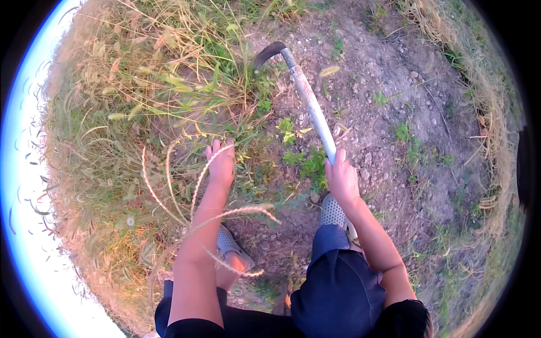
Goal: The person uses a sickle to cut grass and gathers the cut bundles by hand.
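My right hand (342, 175) is wrapped around the lower end of a long, pale, worn sickle handle (313, 107). From the handle's far end the dark curved sickle blade (270, 52) bends left, its tip at the edge of a clump of green grass (230, 63). My left hand (222, 164) reaches down into the weeds, beside a thin stem with yellowish leaves (198, 134). Its fingers look bent, but whether stems are caught in them is unclear. Braided-looking seed spikes (203, 177) arch across my left hand and forearm, close to the camera.
Dry and green grass with foxtail heads (105, 101) covers the left side. Stony bare soil (372, 114) lies to the right, with small leafy weeds (312, 164) near my feet. Perforated clogs (331, 211) are on my feet. Dry cut-looking grass (492, 169) runs along the right edge.
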`<state>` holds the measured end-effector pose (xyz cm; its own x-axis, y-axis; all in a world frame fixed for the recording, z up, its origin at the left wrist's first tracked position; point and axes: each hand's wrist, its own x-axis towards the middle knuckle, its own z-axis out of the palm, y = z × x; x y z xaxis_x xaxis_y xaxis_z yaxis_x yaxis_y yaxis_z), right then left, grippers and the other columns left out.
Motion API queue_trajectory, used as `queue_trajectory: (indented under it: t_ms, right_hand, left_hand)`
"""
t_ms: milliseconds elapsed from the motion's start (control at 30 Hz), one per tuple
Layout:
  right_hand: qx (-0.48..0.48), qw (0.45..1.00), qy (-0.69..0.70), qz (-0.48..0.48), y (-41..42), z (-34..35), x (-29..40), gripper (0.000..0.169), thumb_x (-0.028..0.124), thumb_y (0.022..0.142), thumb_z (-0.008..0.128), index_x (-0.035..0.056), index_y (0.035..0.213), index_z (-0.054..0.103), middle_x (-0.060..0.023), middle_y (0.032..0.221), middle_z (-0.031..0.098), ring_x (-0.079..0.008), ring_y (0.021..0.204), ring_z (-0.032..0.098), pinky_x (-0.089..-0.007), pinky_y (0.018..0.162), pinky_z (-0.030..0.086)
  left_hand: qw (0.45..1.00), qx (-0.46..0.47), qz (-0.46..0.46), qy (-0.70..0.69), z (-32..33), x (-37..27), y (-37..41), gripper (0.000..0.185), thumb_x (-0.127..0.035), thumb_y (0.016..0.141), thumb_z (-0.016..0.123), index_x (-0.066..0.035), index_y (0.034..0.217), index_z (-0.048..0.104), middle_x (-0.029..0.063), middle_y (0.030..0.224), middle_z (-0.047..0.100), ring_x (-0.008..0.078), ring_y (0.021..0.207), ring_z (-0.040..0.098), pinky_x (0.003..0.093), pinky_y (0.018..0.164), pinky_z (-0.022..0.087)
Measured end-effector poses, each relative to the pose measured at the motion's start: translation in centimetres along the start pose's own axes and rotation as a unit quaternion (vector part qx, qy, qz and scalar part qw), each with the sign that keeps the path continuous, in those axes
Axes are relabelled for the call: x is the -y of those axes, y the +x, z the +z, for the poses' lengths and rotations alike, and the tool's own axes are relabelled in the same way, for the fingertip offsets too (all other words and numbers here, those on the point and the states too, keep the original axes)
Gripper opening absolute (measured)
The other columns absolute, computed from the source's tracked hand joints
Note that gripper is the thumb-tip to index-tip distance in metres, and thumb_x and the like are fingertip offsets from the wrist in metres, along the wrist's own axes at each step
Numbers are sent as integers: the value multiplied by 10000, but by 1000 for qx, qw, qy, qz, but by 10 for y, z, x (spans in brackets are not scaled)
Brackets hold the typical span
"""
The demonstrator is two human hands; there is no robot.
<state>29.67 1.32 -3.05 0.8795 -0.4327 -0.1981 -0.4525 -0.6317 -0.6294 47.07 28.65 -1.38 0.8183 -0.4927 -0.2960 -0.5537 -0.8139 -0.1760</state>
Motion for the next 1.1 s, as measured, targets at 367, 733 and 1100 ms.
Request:
queue_trajectory:
  t_ms: [367, 733, 1100]
  right_hand:
    - [134, 977, 164, -13, 35, 21, 20, 297, 216, 923, 542, -42, 968, 401, -268, 678, 603, -440, 649, 623, -487, 553, 492]
    - [265, 957, 72, -88, 31, 29, 36, 333, 277, 912, 542, -25, 997, 429, -278, 792, 633, -438, 719, 639, -504, 635, 515]
    - [327, 939, -7, 105, -122, -129, -52, 336, 263, 896, 550, -25, 1041, 459, -279, 796, 616, -435, 778, 628, -482, 679, 479]
  left_hand:
    - [995, -94, 14, 36, 26, -1, 11, 787, -71, 737, 639, -76, 1439, 284, 147, 1428, 342, 301, 1381, 261, 562, 1096, 216]
    - [959, -172, -56, -220, 92, 117, 105, 353, -173, 820, 567, -140, 1169, 529, 115, 1068, 627, 305, 899, 637, 441, 747, 495]
    - [918, 91, -47, -384, 32, 24, -6, 249, -279, 882, 577, -70, 764, 644, 154, 722, 635, 317, 678, 624, 391, 603, 474]
